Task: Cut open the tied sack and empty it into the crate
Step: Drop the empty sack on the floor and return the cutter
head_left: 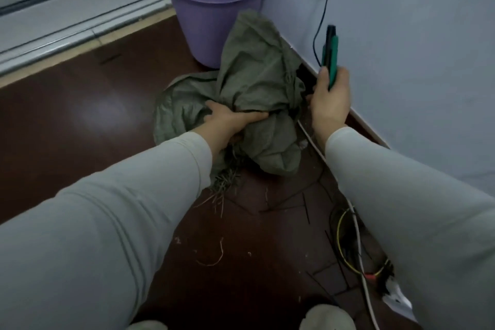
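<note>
A: Green sack [249, 67] slumped on the floor [80, 115] by the wall [401, 61], purple bin [214, 21] right behind it, no crate in view
B: Left grip [233, 118] is clamped round the bunched neck, which points toward the right grip [330, 96], just beside it
A: And that one's wrapped round a green cutter [330, 48], tip up, away from the neck. Loose cables [348, 236] underfoot could snag

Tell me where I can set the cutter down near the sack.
Bare floor left of the sack, up to the door rail. Crowded on the right along the wall: cables and clippings. The bin stands behind the sack.
</note>
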`<state>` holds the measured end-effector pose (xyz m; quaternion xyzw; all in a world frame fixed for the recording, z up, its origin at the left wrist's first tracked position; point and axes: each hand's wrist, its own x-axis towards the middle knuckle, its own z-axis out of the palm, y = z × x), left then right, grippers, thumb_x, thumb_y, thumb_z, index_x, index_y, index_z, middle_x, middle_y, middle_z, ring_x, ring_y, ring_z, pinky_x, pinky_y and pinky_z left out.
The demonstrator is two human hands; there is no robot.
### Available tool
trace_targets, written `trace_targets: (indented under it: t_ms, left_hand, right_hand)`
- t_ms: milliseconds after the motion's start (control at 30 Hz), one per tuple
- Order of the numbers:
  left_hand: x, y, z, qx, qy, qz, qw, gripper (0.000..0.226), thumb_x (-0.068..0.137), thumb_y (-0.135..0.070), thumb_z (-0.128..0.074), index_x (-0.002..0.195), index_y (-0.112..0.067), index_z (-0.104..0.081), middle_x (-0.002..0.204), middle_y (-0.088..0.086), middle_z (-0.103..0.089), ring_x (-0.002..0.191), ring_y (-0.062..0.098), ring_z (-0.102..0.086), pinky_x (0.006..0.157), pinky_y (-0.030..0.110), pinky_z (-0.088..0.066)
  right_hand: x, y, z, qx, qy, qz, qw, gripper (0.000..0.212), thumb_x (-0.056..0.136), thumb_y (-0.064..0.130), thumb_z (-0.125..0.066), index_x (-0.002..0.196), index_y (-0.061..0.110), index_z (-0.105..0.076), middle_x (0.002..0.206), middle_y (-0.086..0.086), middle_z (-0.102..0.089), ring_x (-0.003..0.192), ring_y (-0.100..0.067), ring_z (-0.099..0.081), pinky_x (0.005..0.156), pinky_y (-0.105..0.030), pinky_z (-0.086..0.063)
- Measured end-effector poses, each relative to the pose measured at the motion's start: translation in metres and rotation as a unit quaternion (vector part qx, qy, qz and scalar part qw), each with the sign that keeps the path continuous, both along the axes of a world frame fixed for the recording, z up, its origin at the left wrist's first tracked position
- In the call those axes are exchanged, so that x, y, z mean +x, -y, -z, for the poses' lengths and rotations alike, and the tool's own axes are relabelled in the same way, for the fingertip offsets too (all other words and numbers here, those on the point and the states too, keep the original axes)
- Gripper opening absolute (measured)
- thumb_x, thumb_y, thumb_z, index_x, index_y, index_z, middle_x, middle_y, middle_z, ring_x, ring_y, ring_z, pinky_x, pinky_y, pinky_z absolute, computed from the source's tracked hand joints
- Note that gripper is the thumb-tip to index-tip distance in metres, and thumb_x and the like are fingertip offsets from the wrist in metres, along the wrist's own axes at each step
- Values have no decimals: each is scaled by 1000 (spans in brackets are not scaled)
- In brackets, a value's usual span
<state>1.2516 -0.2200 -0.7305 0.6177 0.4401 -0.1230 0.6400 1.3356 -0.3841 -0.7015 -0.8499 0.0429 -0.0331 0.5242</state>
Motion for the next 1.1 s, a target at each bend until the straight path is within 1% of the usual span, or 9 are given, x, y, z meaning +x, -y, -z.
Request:
trace_targets:
  t_ms: [67, 167, 267, 367, 467, 600, 700, 1000, 1100]
  left_hand:
    - [-2, 7, -27, -21, 3, 13, 1000, 140, 46, -40, -93, 151, -26, 0, 154, 4, -25, 130, 31, -45, 92, 47, -53]
    - [-7, -5, -54, -21, -26, 70, 997, 114, 49, -30, -93, 144, -22, -29, 144, 3, -41, 126, 30, -48, 85, 46, -57]
    - [-11, -28, -75, 11, -36, 93, 995, 81, 65, -24, -86, 133, -13, -43, 126, 3, -57, 104, 22, -59, 74, 38, -56]
    - [-17, -52, -93, 53, -32, 39, 997, 37, 80, -21, -74, 108, -11, -51, 97, 4, -59, 79, 16, -57, 53, 25, -51]
    - [-19, -86, -99, 113, -40, 5, 993, 56, 79, -25, -73, 122, -9, -42, 105, 10, -58, 87, 23, -61, 61, 30, -51]
    - [-6, -121, -109, 143, -35, -3, 989, 56, 81, -23, -70, 127, -3, -46, 96, 11, -55, 78, 22, -55, 57, 29, -48]
    - [8, -141, -116, 159, -31, -10, 987, 58, 80, -26, -72, 127, -3, -48, 108, 15, -56, 89, 26, -54, 72, 36, -50]
    - [-21, -173, -177, 182, -85, 12, 979, 56, 84, -25, -69, 131, -4, -48, 123, 18, -56, 108, 30, -58, 89, 39, -52]
    - [-60, -176, -218, 179, -133, 33, 974, 52, 85, -26, -68, 126, 1, -53, 108, 22, -61, 97, 32, -62, 79, 39, -53]
  right_hand:
    - [4, -9, -22, 2, 17, -42, 999, 26, 94, 45, -39, 102, 23, -52, 77, -1, -59, 74, -30, -64, 69, -43, -56]
    - [3, -33, -53, 112, -74, -108, 985, 20, 94, 33, -48, 78, 22, -51, 57, -5, -54, 38, -16, -51, 39, -24, -42]
    - [-7, -61, -74, 247, -251, -186, 917, 12, 92, 18, -51, 81, 12, -52, 44, -4, -54, 29, -13, -45, 31, -14, -30]
    - [-12, -85, -79, 317, -309, -256, 859, 12, 96, 22, -46, 92, 12, -53, 53, -4, -55, 34, -14, -48, 33, -13, -31]
    - [-11, -109, -86, 323, -330, -304, 833, 13, 97, 19, -46, 106, 11, -50, 66, -8, -49, 36, -13, -47, 32, -13, -28]
    - [2, -137, -94, 321, -355, -335, 812, 14, 93, -4, -42, 94, 9, -47, 72, -9, -41, 44, -17, -44, 33, -17, -28]
    - [10, -153, -95, 315, -363, -349, 805, 26, 90, -11, -39, 108, 8, -46, 72, -9, -40, 50, -18, -43, 35, -19, -30]
    - [-17, -196, -152, 129, -462, -332, 812, 19, 87, 12, -35, 100, 5, -46, 68, -9, -47, 54, -20, -42, 39, -18, -31]
    - [-45, -206, -195, 60, -458, -352, 814, 26, 87, 6, -33, 111, 3, -43, 69, -11, -50, 55, -22, -46, 47, -28, -35]
